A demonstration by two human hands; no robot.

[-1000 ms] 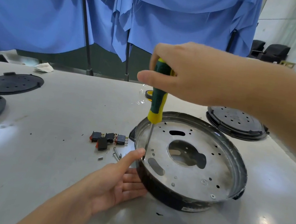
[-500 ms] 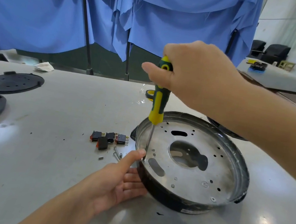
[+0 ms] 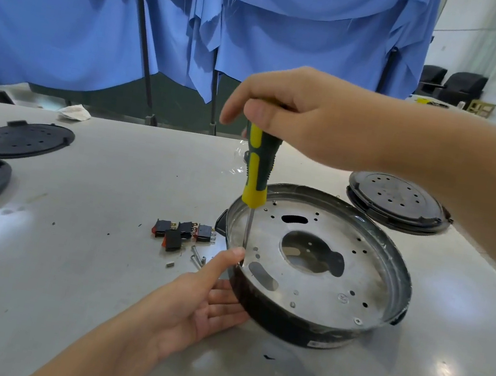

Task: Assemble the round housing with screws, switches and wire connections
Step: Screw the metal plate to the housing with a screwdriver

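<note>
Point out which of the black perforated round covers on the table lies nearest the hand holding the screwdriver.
The black cover at the far right, just behind the round housing and below the right hand's forearm. The other two lie at the table's far left edge.

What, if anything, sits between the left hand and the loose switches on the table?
Nothing visible blocks it. The left hand braces the round housing; the switches lie just beyond its thumb, with only a few loose screws on bare table between.
</note>
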